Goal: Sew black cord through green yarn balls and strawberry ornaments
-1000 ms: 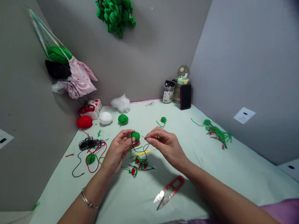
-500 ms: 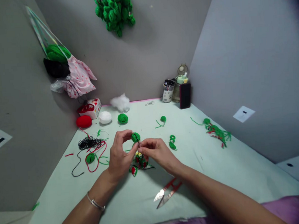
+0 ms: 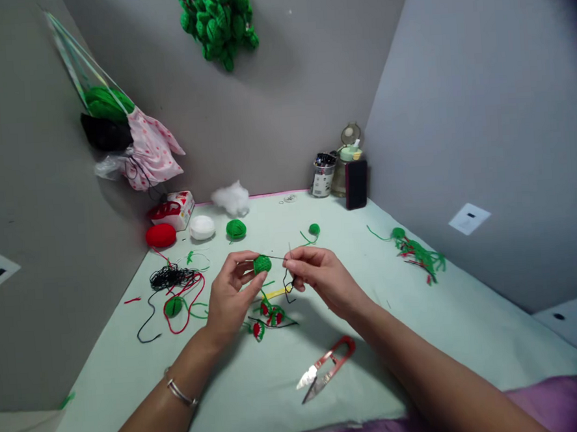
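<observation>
My left hand (image 3: pixel 234 291) pinches a small green crocheted ball (image 3: pixel 262 264) between thumb and fingers. A black thread (image 3: pixel 275 258) runs taut from the ball to my right hand (image 3: pixel 319 276). That hand is closed on a thin sewing needle (image 3: pixel 289 247), whose tip shows above the fingertips, while loose black thread dangles below them. Under my hands lie small red, white and green crocheted pieces (image 3: pixel 274 316) and a yellow strip (image 3: pixel 276 293). Thread snips with red handles (image 3: pixel 333 363) rest on the table closer to me.
Tangled black yarn (image 3: pixel 172 277) and red yarn lie left. Behind are red (image 3: pixel 160 235), white (image 3: pixel 202 227) and green (image 3: pixel 236 229) yarn balls and stuffing (image 3: pixel 232 198). A phone (image 3: pixel 356 184) leans back right near a can (image 3: pixel 322 179); green pieces (image 3: pixel 420 255) lie right.
My right hand has moved right and slightly up, away from the ball, drawing the black thread out straight. My left hand keeps the ball in nearly the same place.
</observation>
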### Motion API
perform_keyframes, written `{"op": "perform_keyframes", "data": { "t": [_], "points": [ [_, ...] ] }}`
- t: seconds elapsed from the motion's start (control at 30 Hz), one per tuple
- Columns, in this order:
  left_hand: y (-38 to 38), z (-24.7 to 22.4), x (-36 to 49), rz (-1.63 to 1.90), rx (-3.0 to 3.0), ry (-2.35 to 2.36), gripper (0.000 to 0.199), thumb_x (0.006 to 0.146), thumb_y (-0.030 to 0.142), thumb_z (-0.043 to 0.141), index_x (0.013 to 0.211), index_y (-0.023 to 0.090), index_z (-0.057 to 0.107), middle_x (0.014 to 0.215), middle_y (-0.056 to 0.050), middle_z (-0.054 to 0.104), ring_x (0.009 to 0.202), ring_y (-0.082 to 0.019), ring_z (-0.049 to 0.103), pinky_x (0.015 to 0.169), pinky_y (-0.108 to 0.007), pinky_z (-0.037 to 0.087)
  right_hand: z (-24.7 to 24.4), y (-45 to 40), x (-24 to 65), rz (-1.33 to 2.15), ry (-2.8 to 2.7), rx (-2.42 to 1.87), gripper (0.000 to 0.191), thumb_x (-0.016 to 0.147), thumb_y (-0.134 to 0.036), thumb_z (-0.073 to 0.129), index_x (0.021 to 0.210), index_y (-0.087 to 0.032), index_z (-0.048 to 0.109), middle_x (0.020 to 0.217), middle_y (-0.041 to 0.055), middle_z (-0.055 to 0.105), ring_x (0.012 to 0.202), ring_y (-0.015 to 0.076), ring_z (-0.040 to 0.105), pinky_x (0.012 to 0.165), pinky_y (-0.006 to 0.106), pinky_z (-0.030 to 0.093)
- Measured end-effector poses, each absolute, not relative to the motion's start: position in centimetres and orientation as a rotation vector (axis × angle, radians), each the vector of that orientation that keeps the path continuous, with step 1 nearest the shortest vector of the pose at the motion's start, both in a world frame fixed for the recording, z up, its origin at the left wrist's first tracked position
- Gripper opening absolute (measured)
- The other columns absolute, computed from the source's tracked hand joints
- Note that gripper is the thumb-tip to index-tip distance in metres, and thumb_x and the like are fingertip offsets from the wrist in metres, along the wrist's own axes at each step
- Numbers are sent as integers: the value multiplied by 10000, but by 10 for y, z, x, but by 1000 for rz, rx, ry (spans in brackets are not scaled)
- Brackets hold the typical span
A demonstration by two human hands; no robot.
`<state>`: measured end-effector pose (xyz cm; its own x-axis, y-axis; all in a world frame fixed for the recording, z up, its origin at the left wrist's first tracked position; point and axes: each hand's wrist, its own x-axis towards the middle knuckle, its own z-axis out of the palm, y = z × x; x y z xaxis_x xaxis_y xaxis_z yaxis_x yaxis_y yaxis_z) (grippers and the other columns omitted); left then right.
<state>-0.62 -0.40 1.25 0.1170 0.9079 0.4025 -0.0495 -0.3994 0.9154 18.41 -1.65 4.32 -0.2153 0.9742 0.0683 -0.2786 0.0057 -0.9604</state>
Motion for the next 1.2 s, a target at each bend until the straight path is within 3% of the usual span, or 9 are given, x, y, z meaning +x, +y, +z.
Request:
{"op": "perform_keyframes", "data": {
  "t": [0.17,0.33,0.43,0.67,0.8,0.97,1.2],
  "points": [
    [-4,14,-6,1310,1277,852,300,829,313,768,1064,193,624,986,-28,709,888,-144,676,871,-289,525,41,-29,170,1369,-1460,-920,211,819,-360,739,792,-160,678,712,-17,559,559,77,460,558,245,386],
    [-5,12,-3,1285,1224,814,307,805,309,793,1039,178,643,1042,-44,710,899,-141,670,866,-281,515,40,-34,165,890,-1678,-938,121,880,-221,654,770,-173,669,743,3,570,660,109,493,618,253,406],
    [-6,14,-2,1297,1229,823,315,783,303,812,1020,175,650,1020,-45,714,890,-146,668,842,-278,519,41,-35,167,771,-1687,-905,106,893,-197,644,793,-171,668,748,7,584,671,114,514,621,252,412],
    [-5,19,-2,1281,1040,782,308,750,281,839,977,178,659,903,2,714,802,-92,658,777,-189,508,36,-33,166,890,-1746,-949,93,876,-166,650,799,-173,702,756,-2,591,674,106,520,644,246,418],
    [-3,24,-5,1192,922,741,336,741,308,846,979,169,653,803,3,714,720,-99,671,731,-195,529,31,-32,164,1010,-1685,-924,82,844,-191,687,919,-185,720,736,-23,588,614,91,485,618,241,419],
    [-3,28,-5,1232,860,729,422,695,295,879,1040,182,663,878,-3,728,765,-116,698,792,-228,554,32,-33,165,1064,-1564,-997,117,833,-257,702,760,-167,685,662,-24,573,564,88,470,556,240,393],
    [-5,30,-3,1245,952,759,341,687,281,879,961,176,703,905,3,706,754,-111,698,778,-225,550,35,-33,166,1099,-1546,-1072,170,852,-313,667,792,-156,697,613,-32,536,540,85,424,522,242,349]
  ]
}}
